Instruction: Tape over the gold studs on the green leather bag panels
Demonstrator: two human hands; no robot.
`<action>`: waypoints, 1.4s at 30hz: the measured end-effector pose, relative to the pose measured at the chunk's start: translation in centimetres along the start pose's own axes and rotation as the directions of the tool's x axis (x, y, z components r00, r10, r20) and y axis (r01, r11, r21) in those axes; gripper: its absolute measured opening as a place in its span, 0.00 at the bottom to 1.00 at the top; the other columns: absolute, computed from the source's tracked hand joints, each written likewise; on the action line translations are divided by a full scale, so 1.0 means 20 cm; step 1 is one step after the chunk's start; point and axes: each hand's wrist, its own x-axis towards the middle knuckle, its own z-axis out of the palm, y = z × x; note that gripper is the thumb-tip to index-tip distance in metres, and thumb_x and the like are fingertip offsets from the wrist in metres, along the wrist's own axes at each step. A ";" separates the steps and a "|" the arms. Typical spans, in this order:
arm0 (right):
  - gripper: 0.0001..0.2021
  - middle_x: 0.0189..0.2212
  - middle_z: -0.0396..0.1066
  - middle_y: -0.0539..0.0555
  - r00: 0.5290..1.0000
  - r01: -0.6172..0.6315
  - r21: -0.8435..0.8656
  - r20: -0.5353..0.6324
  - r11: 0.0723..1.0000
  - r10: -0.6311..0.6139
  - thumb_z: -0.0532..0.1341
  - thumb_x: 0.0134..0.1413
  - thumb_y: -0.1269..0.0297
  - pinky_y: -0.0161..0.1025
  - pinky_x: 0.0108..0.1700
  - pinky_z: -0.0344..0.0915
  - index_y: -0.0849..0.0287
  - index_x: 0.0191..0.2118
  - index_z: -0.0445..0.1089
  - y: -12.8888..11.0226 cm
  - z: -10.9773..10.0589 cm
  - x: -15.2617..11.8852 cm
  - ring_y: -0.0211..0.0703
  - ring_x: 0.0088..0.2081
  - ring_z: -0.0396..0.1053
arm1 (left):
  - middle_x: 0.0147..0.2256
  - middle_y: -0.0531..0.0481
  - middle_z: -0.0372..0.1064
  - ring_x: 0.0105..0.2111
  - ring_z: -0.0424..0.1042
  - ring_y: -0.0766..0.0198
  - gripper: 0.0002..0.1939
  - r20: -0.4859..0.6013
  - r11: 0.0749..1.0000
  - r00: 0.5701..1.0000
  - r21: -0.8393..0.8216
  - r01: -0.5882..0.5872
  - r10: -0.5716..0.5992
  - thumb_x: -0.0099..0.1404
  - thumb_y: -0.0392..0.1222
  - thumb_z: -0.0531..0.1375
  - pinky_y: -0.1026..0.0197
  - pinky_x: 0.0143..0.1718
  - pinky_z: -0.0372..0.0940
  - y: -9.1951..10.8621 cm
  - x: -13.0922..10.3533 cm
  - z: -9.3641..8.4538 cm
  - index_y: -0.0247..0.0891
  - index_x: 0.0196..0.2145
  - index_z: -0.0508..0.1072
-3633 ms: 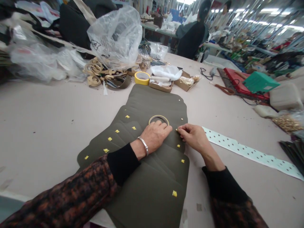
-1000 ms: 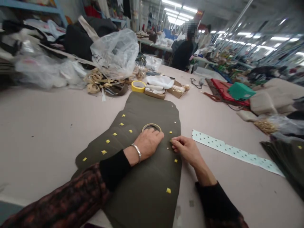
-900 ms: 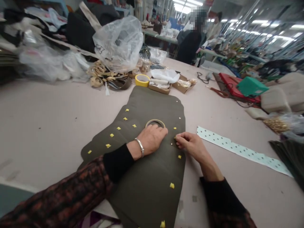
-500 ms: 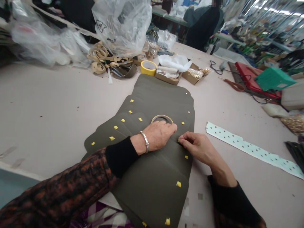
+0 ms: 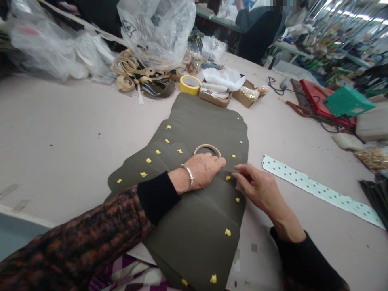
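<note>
Dark olive panels (image 5: pixel 194 230) lie overlapped across the table, dotted with small yellow tape pieces. My left hand (image 5: pixel 203 171), with a silver bangle at the wrist, lies over them with its fingers curled on the near side of a thin roll of yellow tape (image 5: pixel 207 147). The hand partly hides the roll. Over the panels' right edge is my right hand (image 5: pixel 257 188), thumb and forefinger apart and holding nothing. Just left of its fingertips, a yellow tape piece (image 5: pixel 228 178) sits on the olive panel.
A dotted pale-green strip (image 5: pixel 315 188) lies to the right. At the back stand a thicker yellow tape roll (image 5: pixel 190 85), small boxes (image 5: pixel 215 99), coiled straps (image 5: pixel 129 66) and plastic bags (image 5: pixel 157 32). A green box (image 5: pixel 348 104) rests on red material. A person (image 5: pixel 260 30) is beyond the table.
My right thumb and forefinger have parted and drawn back slightly to the right, letting go of the small yellow tape piece, which now shows on the panel. My left hand has stayed at the roll.
</note>
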 end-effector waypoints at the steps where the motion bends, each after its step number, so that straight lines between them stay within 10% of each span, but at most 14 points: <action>1: 0.09 0.30 0.73 0.54 0.996 0.090 -0.004 0.006 0.996 -0.090 0.55 0.61 0.64 0.37 0.34 0.66 0.59 0.41 0.70 0.00 -0.01 -0.01 0.40 0.30 0.71 | 0.35 0.48 0.69 0.36 0.66 0.58 0.06 0.002 1.000 1.000 -0.002 -0.001 0.001 0.70 0.37 0.49 0.58 0.35 0.61 0.00 0.01 0.00 0.37 0.40 0.65; 7: 0.14 0.29 0.71 0.58 0.914 0.347 -0.182 0.285 0.920 -0.289 0.49 0.62 0.70 0.38 0.35 0.65 0.62 0.34 0.72 -0.05 -0.02 0.03 0.43 0.32 0.70 | 0.36 0.47 0.70 0.37 0.67 0.57 0.06 0.000 0.999 1.000 -0.037 0.000 0.000 0.69 0.35 0.49 0.58 0.34 0.62 0.00 0.03 -0.02 0.37 0.40 0.65; 15: 0.13 0.19 0.70 0.56 0.942 -0.054 -0.253 0.307 0.966 0.134 0.54 0.51 0.71 0.37 0.25 0.52 0.59 0.19 0.68 -0.14 0.02 0.16 0.39 0.21 0.64 | 0.35 0.48 0.71 0.34 0.71 0.58 0.06 0.011 0.999 1.000 -0.051 -0.007 0.007 0.67 0.34 0.50 0.57 0.35 0.64 0.01 0.03 -0.02 0.37 0.41 0.64; 23: 0.15 0.17 0.68 0.50 0.847 -0.173 0.130 0.525 0.976 0.080 0.54 0.55 0.67 0.34 0.22 0.53 0.59 0.21 0.71 -0.11 -0.07 0.08 0.36 0.20 0.63 | 0.35 0.50 0.71 0.34 0.71 0.61 0.07 -0.065 0.996 0.997 -0.081 -0.041 0.036 0.67 0.33 0.49 0.61 0.37 0.65 0.01 0.00 -0.05 0.38 0.40 0.65; 30: 0.12 0.32 0.76 0.54 0.966 -0.177 0.505 -0.076 0.845 0.248 0.58 0.58 0.61 0.38 0.34 0.68 0.58 0.43 0.73 -0.05 -0.05 -0.03 0.41 0.32 0.72 | 0.46 0.50 0.72 0.45 0.72 0.65 0.13 -0.196 0.943 0.980 -0.316 -0.101 0.039 0.71 0.38 0.49 0.64 0.46 0.67 0.03 -0.01 -0.08 0.41 0.52 0.63; 35: 0.09 0.37 0.75 0.55 0.967 0.093 0.335 -0.256 0.937 -0.004 0.57 0.59 0.67 0.39 0.39 0.68 0.57 0.42 0.71 -0.12 -0.03 -0.04 0.41 0.36 0.72 | 0.57 0.44 0.64 0.52 0.69 0.62 0.28 -0.234 0.939 0.972 -0.327 -0.105 0.027 0.70 0.38 0.51 0.60 0.50 0.67 0.08 0.00 -0.08 0.40 0.64 0.45; 42: 0.07 0.30 0.74 0.53 0.923 0.189 0.103 -0.357 0.976 -0.141 0.54 0.58 0.72 0.36 0.36 0.66 0.57 0.36 0.69 -0.14 0.00 -0.03 0.39 0.32 0.71 | 0.50 0.43 0.70 0.44 0.74 0.61 0.20 -0.240 0.950 0.969 -0.288 -0.118 0.048 0.71 0.40 0.50 0.61 0.41 0.70 0.12 0.00 -0.07 0.38 0.59 0.52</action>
